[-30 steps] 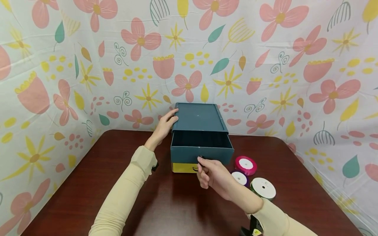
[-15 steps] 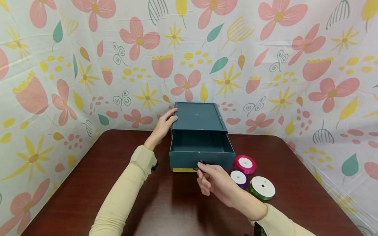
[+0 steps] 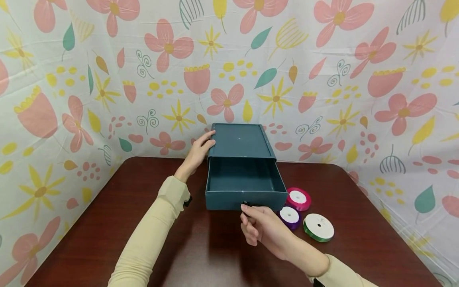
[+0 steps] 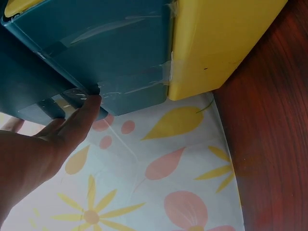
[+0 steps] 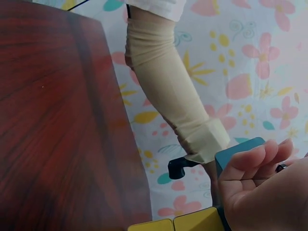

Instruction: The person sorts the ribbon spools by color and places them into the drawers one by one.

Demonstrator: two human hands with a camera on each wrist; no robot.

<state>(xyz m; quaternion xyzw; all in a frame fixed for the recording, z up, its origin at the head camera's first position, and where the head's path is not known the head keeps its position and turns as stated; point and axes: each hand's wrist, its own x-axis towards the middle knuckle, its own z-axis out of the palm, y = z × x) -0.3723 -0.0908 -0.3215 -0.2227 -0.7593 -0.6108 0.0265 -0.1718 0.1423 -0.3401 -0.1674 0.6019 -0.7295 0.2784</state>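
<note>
Right hand (image 3: 266, 230) pinches a small dark handle (image 3: 247, 204); smooth teal drawer (image 3: 229, 200), rectangular, just beyond that grip. Right of the drawer: three flat, round spools (image 3: 318, 227). Behind the drawer: teal cabinet (image 3: 242, 140); left hand (image 3: 197, 154) rests extended fingers against its left edge.

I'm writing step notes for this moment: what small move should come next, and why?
Probably the right grip should let go of the black handle: the blue drawer already stands well out from the cabinet, its inside in plain view; the left grip rests against the cabinet's side, and the purple spool lies close by.
</note>
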